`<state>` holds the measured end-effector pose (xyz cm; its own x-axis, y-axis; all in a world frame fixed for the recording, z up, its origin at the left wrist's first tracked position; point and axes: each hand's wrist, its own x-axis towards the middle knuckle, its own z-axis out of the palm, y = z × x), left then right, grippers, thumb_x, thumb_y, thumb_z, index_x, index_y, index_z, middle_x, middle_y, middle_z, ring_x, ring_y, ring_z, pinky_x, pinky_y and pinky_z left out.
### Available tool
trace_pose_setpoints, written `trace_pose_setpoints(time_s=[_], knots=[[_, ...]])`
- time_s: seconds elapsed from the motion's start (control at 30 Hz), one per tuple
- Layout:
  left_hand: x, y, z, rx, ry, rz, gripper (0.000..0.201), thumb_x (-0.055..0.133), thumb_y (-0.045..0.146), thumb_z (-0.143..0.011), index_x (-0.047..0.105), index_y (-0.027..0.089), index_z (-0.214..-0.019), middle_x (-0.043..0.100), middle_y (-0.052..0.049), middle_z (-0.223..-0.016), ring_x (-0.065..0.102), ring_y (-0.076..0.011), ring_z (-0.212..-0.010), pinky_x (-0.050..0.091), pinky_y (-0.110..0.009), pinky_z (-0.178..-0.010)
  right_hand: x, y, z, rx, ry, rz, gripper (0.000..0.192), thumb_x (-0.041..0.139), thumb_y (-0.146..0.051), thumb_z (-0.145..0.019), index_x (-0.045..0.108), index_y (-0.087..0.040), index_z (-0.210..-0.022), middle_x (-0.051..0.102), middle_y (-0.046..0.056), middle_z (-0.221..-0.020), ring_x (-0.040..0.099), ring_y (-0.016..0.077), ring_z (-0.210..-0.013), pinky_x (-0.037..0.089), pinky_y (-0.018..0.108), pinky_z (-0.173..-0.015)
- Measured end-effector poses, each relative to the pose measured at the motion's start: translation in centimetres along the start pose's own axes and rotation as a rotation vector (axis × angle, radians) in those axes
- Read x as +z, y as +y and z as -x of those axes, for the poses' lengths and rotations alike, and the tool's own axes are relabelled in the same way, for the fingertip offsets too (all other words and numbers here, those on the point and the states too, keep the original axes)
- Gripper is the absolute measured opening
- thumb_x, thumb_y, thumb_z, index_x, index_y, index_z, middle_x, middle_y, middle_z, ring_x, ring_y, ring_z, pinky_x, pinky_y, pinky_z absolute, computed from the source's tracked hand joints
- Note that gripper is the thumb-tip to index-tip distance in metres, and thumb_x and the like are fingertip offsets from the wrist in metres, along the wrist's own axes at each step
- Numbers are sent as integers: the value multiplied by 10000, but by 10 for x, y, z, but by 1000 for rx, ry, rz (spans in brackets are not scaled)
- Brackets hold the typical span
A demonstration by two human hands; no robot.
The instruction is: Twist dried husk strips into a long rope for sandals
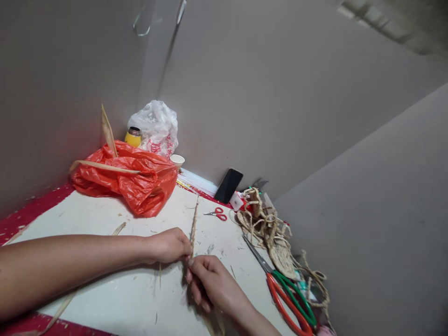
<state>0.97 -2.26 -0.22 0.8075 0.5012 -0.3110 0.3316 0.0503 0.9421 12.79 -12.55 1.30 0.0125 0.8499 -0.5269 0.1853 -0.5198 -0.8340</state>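
Observation:
A thin twisted straw cord [194, 221] stretches away from me over the pale table sheet. My left hand [171, 245] comes in from the left, its fingers pinched on the near part of this cord. Right beside it, my right hand [212, 280] is closed with thumb and forefinger on the same cord, the two sets of fingertips nearly touching. Loose flat straw strips [217, 322] hang below my right hand. Just what lies between the fingertips is hidden. Small red-handled scissors [217, 214] lie beyond the hands.
Large scissors [285, 294] with red and green handles lie at right, beside a heap of plaited straw pieces [282, 256]. A black phone [228, 185] leans near the wall. Back left are a red plastic bag [140, 186], paper cup [177, 160], yellow container [133, 137] and white bag [157, 123].

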Motion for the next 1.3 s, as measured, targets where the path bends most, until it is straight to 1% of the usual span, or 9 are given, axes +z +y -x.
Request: trace_pose_setpoints(time_s=[0.2, 0.33, 0.4, 0.57, 0.67, 0.73, 0.83, 1.1, 1.3], knots=[[3, 7, 8, -33, -12, 134, 224, 554, 352, -640, 474, 179, -523, 323, 82, -369, 215, -58, -334, 106, -241, -383, 26, 2, 15, -134, 288, 312, 377, 371, -422, -882, 440, -189, -593, 496, -16, -426, 437, 89, -348, 274, 184, -350], [2, 6, 10, -15, -37, 132, 238, 600, 379, -621, 592, 142, -604, 323, 88, -341, 203, -50, -324, 94, -231, -378, 30, -8, 52, -210, 132, 628, 322, 529, -390, -813, 487, -176, -576, 473, -17, -519, 426, 100, -502, 281, 209, -445], [1, 4, 9, -8, -79, 171, 299, 620, 438, -612, 603, 139, -628, 321, 94, -332, 200, -48, -312, 98, -223, -368, 19, -14, 64, -227, 73, 592, 327, 550, -434, -800, 528, -172, -605, 470, -22, -528, 422, 102, -507, 301, 216, -469], [-3, 4, 9, 15, -173, 269, 355, 674, 483, -562, 585, 151, -652, 309, 111, -351, 208, -45, -322, 113, -212, -356, -13, -14, 42, -349, 440, 167, 403, 528, -545, -803, 594, -147, -802, 612, 51, -731, 563, 158, -691, 420, 234, -588], [-4, 6, 10, 41, -206, 285, 326, 662, 466, -598, 544, 162, -606, 308, 107, -349, 192, -44, -318, 105, -222, -351, -14, -5, 13, -251, 228, -68, 430, 557, -573, -768, 573, -144, -797, 608, 32, -690, 528, 107, -522, 400, 214, -488], [-4, 7, 11, 49, -207, 279, 274, 647, 410, -623, 529, 166, -587, 316, 102, -354, 194, -46, -320, 108, -226, -348, -12, 1, -3, -173, 132, -140, 440, 530, -595, -771, 541, -155, -759, 523, -31, -555, 360, 51, -359, 269, 184, -367], [-4, 8, 11, 28, -195, 238, 173, 615, 320, -636, 561, 157, -610, 321, 100, -359, 203, -49, -319, 114, -226, -344, -15, 6, -17, -130, 113, -79, 459, 548, -608, -747, 524, -154, -682, 355, -90, -444, 202, 32, -344, 101, 194, -359], [-5, 14, 8, -83, -249, 133, 244, 615, 385, -685, 629, 142, -711, 338, 94, -424, 209, -44, -338, 127, -220, -353, -30, 10, -21, -142, 6, -124, 458, 583, -579, -730, 469, -165, -570, 300, -96, -424, 152, 34, -362, 58, 237, -394], [-25, 47, 17, -27, -287, -381, 196, 476, 249, -781, 640, 160, -718, 403, 62, -487, 320, -63, -413, 247, -195, -428, -30, 10, -17, -128, -61, -258, 449, 605, -583, -710, 465, -172, -595, 280, -108, -409, 126, 30, -344, 33, 221, -368]])
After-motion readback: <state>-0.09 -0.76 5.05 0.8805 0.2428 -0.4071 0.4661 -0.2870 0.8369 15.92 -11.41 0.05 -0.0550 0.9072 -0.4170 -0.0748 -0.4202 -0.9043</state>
